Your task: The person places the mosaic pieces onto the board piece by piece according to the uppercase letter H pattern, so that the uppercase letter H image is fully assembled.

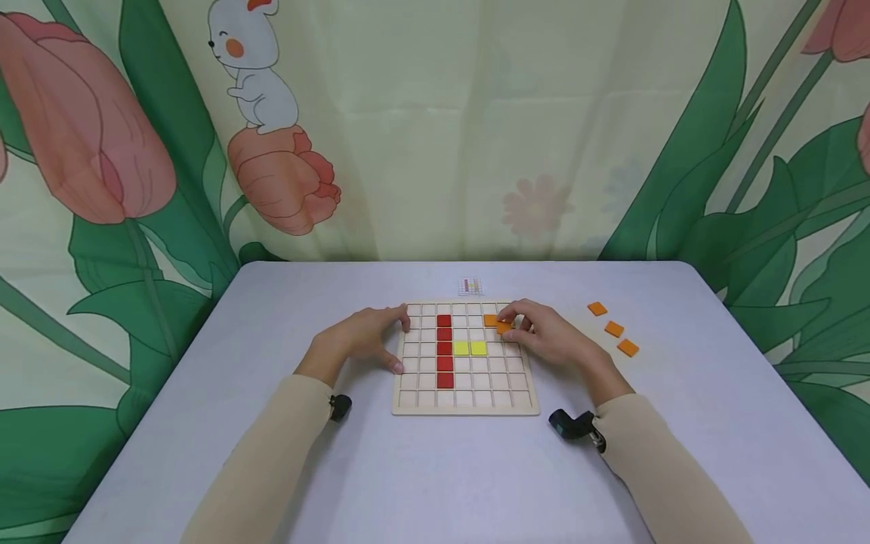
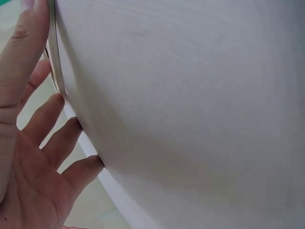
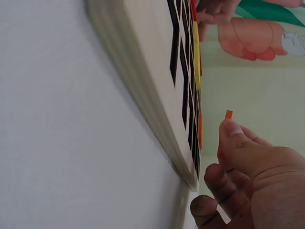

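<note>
A wooden grid board (image 1: 464, 398) lies on the table. Its cells hold a column of several red square tiles (image 1: 445, 348), two yellow tiles (image 1: 470, 348) side by side, and an orange tile (image 1: 490, 320) at the upper right. My right hand (image 1: 547, 336) pinches another orange tile (image 3: 228, 114) between thumb and fingertips, over the board's upper right part. On the other side, my left hand (image 1: 363, 336) rests against the board's left edge, thumb and fingers spread along it. The left wrist view shows the fingertips (image 2: 95, 162) touching the tabletop beside the board.
Three loose orange tiles (image 1: 614, 329) lie in a slanting row right of the board. A small card with a printed coloured grid (image 1: 470, 285) lies behind the board. A flower-and-rabbit curtain (image 1: 421, 151) hangs beyond the table's far edge.
</note>
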The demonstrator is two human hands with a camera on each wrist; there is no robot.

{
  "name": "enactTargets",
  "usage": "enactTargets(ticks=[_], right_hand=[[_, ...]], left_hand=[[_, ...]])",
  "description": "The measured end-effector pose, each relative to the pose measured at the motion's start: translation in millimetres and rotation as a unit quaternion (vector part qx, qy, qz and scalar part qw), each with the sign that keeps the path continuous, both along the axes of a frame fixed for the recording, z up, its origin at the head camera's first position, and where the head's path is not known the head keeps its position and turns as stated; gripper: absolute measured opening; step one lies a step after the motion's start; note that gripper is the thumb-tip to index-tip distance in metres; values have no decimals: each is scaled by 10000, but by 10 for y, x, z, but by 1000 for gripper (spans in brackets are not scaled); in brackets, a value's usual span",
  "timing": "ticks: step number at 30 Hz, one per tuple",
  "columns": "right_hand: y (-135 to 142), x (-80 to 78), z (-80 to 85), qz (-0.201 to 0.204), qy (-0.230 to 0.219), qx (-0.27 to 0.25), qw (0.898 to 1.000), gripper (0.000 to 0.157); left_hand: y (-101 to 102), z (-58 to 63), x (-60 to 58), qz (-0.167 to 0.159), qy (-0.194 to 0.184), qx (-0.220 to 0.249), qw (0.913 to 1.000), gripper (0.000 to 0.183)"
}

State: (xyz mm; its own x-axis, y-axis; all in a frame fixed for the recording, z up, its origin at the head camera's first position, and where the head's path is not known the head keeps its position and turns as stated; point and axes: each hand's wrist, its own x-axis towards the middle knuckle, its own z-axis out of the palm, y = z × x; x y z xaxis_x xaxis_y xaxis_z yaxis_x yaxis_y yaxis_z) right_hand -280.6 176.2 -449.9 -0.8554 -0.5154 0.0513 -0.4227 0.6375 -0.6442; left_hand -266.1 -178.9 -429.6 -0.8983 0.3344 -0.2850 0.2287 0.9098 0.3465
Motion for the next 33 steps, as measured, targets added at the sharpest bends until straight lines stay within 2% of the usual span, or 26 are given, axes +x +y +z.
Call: enactTargets(ticks=[6, 13, 21, 26, 33], right_hand=[[-75, -24, 9, -15, -90, -75, 9999, 30], [-110, -48, -39, -98, -266, -88, 9996, 26], [-169, -57, -65, -168, -287, -163, 9993, 34], [-151, -43, -43, -184, -377, -158, 9990, 34], [-75, -11, 33, -117, -418, -51, 9990, 37]], left_hand=[[8, -7, 12, 12, 23, 151, 9999, 78], [31, -17, -3, -31, 59, 67, 10000, 78], [-24, 0, 9, -99, 81, 129, 9998, 79], [-30, -6, 7, -210, 117, 143, 9996, 79], [-38, 1, 22, -100, 104, 151, 9998, 80]])
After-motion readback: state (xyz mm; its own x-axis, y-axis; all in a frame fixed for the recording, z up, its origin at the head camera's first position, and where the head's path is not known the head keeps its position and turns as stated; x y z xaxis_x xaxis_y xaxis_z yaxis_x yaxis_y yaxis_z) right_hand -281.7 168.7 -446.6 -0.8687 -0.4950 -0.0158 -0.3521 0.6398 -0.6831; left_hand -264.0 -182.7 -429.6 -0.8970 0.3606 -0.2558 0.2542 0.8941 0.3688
